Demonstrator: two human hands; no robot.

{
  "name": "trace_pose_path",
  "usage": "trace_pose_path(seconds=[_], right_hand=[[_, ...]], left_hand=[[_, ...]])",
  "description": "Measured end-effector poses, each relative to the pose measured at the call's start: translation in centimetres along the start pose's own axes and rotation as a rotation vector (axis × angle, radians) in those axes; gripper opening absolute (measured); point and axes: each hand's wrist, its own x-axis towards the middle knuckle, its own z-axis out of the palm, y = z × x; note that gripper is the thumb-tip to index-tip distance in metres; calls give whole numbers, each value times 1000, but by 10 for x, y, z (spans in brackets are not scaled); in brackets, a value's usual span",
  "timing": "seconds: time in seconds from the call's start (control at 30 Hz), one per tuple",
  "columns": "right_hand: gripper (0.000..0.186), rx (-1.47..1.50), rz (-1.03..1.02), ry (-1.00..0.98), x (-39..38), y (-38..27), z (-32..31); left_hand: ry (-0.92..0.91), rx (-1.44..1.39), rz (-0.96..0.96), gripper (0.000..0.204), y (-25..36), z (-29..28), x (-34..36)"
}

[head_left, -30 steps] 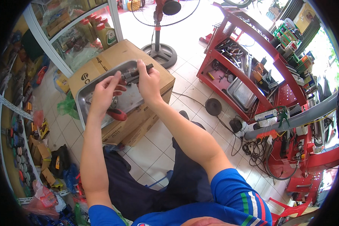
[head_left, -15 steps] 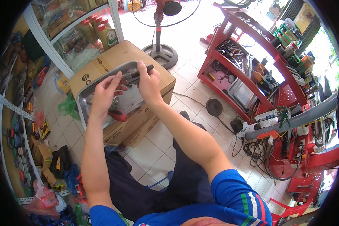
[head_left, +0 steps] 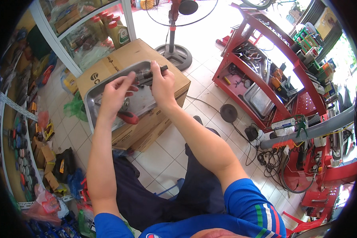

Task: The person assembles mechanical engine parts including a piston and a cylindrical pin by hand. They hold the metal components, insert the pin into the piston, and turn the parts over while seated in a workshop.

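"Head view: what does your right grip (head_left: 163, 86) hold?"

"I have it closed around a dark metal part (head_left: 144, 77), above the metal tray (head_left: 142, 100) on the cardboard box (head_left: 141, 48)."

"And your left grip (head_left: 114, 96)?"

"Half open, just beside the part's left end; I cannot tell whether they touch. A red handle (head_left: 129, 118) lies at the tray's near edge."

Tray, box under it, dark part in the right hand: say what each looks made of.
Tray: probably stainless steel or aluminium, grey with a soft sheen. Box: apparently cardboard, matt brown with printed marks. Part: likely metal, dull dark grey, too small to confirm.
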Motion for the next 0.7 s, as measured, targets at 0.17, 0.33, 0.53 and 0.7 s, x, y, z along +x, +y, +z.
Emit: trace_pose_path(seconds=[0.17, 0.33, 0.53, 0.7], right_hand=[[46, -13, 13, -5, 1, 1, -1], [45, 7, 10, -10, 2, 2, -1], [44, 19, 24, -23, 0, -3, -1], [45, 31, 25, -15, 0, -4, -1]], left_hand=[[59, -10, 116, 32, -1, 5, -2], [-56, 5, -38, 32, -3, -2, 3], [-52, 34, 27, 33, -4, 0, 0], [-45, 65, 79, 34, -7, 1, 1]])
